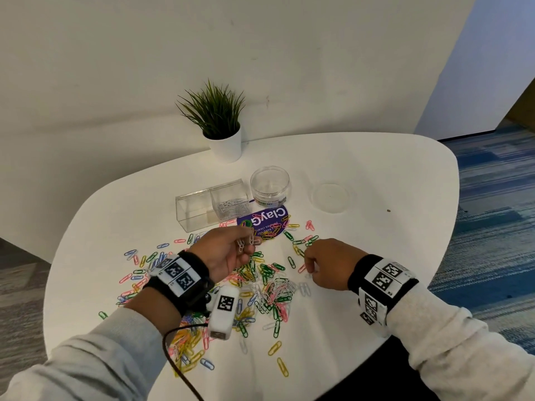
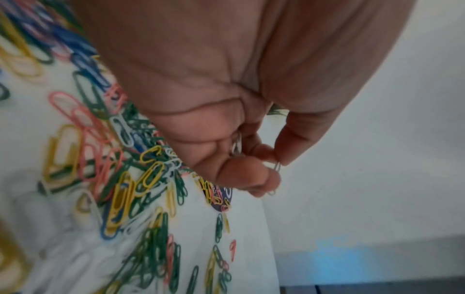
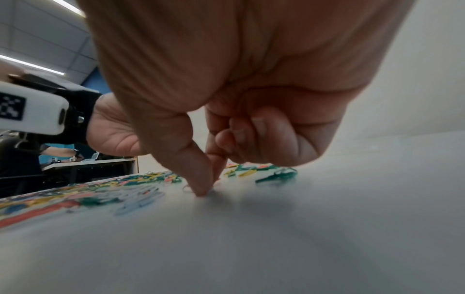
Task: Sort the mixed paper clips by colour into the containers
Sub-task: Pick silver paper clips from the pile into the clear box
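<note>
A pile of mixed paper clips in green, yellow, pink, blue and white is spread over the white table. My left hand is raised above the pile and grips several white clips between thumb and curled fingers; the white clips also show in the left wrist view inside the left hand. My right hand is down on the table right of the pile. In the right wrist view its thumb and forefinger pinch a white clip lying on the surface.
A clear two-part box stands behind the pile, its right part holding white clips. Beside it are a round clear jar, a flat clear lid, a purple sticker and a potted plant.
</note>
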A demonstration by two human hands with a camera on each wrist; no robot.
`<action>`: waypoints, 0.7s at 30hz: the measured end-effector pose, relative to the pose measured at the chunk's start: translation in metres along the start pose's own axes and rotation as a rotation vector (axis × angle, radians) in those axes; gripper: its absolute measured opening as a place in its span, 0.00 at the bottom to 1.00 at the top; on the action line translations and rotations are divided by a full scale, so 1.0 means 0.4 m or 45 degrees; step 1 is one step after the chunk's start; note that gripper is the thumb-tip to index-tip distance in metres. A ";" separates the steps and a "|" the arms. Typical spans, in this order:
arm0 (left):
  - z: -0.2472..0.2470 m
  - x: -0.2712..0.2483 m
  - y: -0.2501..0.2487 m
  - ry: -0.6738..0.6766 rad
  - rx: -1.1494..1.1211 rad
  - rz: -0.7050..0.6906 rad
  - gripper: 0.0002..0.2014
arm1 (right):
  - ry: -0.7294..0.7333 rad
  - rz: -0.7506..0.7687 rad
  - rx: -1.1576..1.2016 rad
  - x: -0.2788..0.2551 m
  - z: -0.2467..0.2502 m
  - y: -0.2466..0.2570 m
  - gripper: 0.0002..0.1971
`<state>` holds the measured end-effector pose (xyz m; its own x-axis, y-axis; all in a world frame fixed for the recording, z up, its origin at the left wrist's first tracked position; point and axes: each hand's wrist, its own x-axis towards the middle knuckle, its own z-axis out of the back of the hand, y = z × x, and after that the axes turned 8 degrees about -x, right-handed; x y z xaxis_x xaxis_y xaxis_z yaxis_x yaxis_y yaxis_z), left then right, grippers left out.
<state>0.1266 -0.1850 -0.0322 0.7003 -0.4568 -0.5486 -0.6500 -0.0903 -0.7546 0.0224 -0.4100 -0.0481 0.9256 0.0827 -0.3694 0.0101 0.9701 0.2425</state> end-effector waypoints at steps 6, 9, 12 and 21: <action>0.049 -0.002 -0.037 -0.010 -0.170 0.030 0.08 | 0.001 -0.007 0.125 -0.004 0.006 -0.004 0.04; 0.068 0.010 -0.076 -0.012 -0.215 0.068 0.08 | -0.139 -0.018 0.395 0.000 0.033 -0.002 0.04; 0.073 0.016 -0.122 -0.006 -0.225 0.076 0.07 | -0.150 -0.064 0.919 0.018 0.074 0.011 0.06; 0.037 0.089 -0.275 -0.269 0.027 -0.231 0.08 | -0.231 -0.010 1.018 0.219 0.269 0.162 0.11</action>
<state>0.2275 -0.1784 0.0259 0.8523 -0.2397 -0.4649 -0.5034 -0.1345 -0.8535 0.1449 -0.3643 0.0318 0.9705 -0.0282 -0.2393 0.2199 0.5089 0.8323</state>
